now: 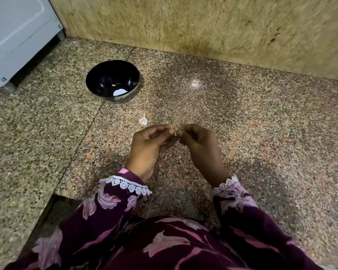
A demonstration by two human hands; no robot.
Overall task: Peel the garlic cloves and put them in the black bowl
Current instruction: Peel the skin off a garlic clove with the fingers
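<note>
— What was nearest the camera?

— Dark purple floral sleeves (109, 217) with white lace cuffs, reaching out over a speckled granite counter (261, 152).

— And the hands?

— They met above the counter. The left hand (148, 147) had its fingers curled, and the right hand (199, 145) likewise, the fingertips of both pinching a small garlic clove (175, 132) between them. The clove was mostly hidden by the fingers; only a pale brownish sliver showed, so I could not tell how much skin was on it.

— Anything close by?

— Just beyond the left hand a garlic bulb (143, 121) lay on the counter, its tip pointing up and away. Farther right, well apart, sat a second pale garlic piece (195, 83), too blurred to make out clearly.

— Where was the bowl?

— The black bowl (105, 78) stood upright farther back on the left, with one small white clove (113, 85) inside and a bright reflection near its bottom. Behind it rose a mottled stone wall (203, 22), with a white appliance (18, 36) in the far left corner.
</note>
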